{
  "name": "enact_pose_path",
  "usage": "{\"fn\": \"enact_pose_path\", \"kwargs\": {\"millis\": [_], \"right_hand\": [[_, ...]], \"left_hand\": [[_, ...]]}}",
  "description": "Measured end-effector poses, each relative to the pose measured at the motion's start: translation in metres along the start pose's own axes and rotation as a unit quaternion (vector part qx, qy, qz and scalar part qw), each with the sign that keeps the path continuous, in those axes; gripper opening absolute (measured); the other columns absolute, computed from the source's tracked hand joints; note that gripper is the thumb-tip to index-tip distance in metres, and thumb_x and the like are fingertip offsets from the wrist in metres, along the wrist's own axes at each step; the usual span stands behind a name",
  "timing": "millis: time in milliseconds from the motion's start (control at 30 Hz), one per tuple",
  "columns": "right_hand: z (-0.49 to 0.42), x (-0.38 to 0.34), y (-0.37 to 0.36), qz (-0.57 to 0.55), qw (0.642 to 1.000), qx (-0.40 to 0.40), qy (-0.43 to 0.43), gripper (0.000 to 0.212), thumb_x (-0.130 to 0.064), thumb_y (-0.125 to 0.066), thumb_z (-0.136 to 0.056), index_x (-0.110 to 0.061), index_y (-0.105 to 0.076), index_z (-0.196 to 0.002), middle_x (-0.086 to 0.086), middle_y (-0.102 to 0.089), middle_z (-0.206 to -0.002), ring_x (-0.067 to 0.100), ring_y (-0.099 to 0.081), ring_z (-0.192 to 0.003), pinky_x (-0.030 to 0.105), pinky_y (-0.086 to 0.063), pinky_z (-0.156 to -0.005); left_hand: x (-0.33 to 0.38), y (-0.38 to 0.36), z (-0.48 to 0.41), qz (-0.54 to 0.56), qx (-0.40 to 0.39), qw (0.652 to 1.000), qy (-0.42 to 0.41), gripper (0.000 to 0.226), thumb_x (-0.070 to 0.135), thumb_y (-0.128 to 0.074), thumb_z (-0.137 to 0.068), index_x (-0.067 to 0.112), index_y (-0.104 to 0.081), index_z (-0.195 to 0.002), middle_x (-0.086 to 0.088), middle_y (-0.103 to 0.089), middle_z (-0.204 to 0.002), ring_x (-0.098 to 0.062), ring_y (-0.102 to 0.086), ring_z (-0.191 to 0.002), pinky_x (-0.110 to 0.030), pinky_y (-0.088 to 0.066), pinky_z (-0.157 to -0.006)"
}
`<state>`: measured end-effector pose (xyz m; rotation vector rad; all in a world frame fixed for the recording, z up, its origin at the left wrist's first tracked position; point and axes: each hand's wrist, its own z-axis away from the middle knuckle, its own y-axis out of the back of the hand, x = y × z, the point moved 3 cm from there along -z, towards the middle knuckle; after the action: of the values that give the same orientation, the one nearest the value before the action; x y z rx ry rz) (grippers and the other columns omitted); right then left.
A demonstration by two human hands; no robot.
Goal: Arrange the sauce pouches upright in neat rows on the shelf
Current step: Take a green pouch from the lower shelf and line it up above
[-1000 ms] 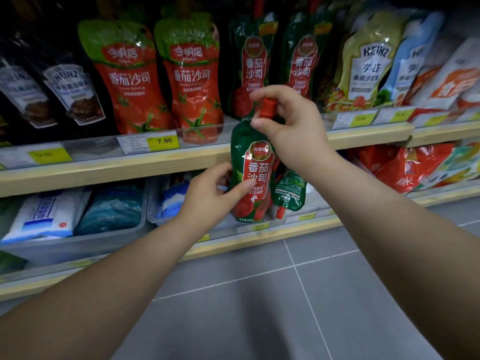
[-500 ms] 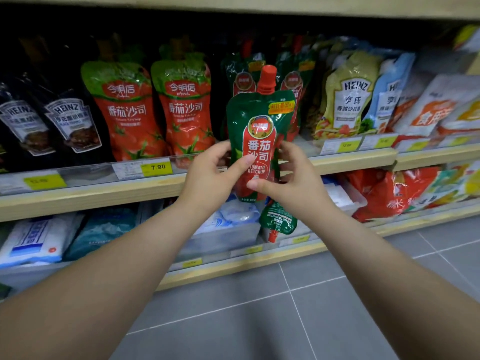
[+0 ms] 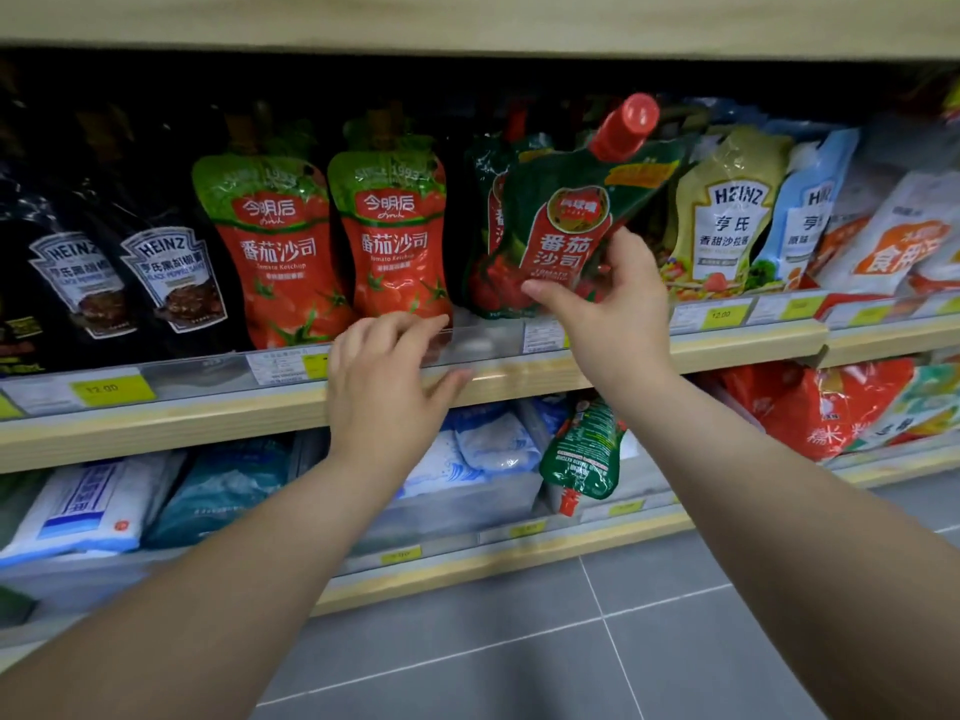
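The shelf point(image 3: 675, 350) fills more of the view than half a second ago, and its row of standing sauce pouches sits closer to the camera. The green ketchup pouch point(image 3: 566, 226), upright between both hands then, is now raised to shelf level and tilted, its red cap point(image 3: 626, 124) leaning up and to the right. It hangs in front of another green pouch point(image 3: 488, 226) standing on the shelf, just right of two red ketchup pouches point(image 3: 395, 236).

Only the right hand point(image 3: 613, 309) grips the pouch now, thumb pressed on the lower front and fingers wrapped behind its right edge, the forearm reaching up from the lower right. The left hand point(image 3: 384, 376) has let go and dropped to the shelf's front lip, fingers loosely spread and empty, their tips on the clear price rail point(image 3: 483, 343) below the red pouches.

A second green pouch point(image 3: 582, 454) hangs cap down on the shelf below, as before.
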<state>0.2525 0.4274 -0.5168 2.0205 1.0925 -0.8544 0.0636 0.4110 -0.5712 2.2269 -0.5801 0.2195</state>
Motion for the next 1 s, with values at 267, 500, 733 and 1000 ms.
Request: {"fn": "enact_pose_path", "kwargs": {"millis": [267,500,733,1000], "right_hand": [[-0.015,0.024,-0.032,0.040,0.996,-0.045,-0.064,0.051,-0.026,-0.081,-0.070,-0.015,-0.059,-0.115,-0.001,-0.066,-0.110,0.018,-0.059,-0.105,0.043,-0.049,-0.094],[-0.027,0.038,-0.043,0.121,0.982,-0.096,-0.111,0.062,-0.034,-0.082,-0.067,-0.015,-0.057,-0.120,0.000,-0.068,-0.111,0.019,-0.062,-0.101,0.044,-0.052,-0.089],[-0.023,0.040,-0.040,0.137,0.978,-0.122,-0.102,0.073,-0.037,-0.075,-0.076,-0.013,-0.041,-0.136,0.005,-0.058,-0.128,0.020,-0.053,-0.117,0.034,-0.044,-0.093],[0.055,0.058,0.020,0.210,0.967,-0.083,0.121,0.027,-0.018,-0.061,-0.080,-0.010,-0.061,-0.107,0.001,-0.061,-0.099,0.019,-0.054,-0.096,0.031,-0.044,-0.081]], "left_hand": [[-0.007,-0.008,0.006,-0.072,0.011,0.996,-0.045,0.051,0.046,-0.071,-0.074,0.020,-0.064,-0.117,-0.002,-0.059,-0.108,-0.030,-0.049,-0.102,-0.044,-0.034,-0.092],[-0.012,-0.011,0.007,-0.079,0.018,0.994,-0.070,0.051,0.045,-0.071,-0.075,0.022,-0.062,-0.119,-0.001,-0.059,-0.111,-0.029,-0.049,-0.102,-0.043,-0.033,-0.093],[-0.011,-0.012,0.008,-0.074,0.008,0.995,-0.063,0.050,0.044,-0.071,-0.077,0.021,-0.061,-0.120,-0.002,-0.059,-0.113,-0.030,-0.048,-0.104,-0.042,-0.031,-0.096],[0.014,-0.033,0.045,0.026,0.020,0.978,-0.206,0.023,0.024,-0.072,-0.079,0.015,-0.071,-0.100,-0.010,-0.065,-0.108,-0.035,-0.056,-0.099,-0.045,-0.044,-0.085]]}}
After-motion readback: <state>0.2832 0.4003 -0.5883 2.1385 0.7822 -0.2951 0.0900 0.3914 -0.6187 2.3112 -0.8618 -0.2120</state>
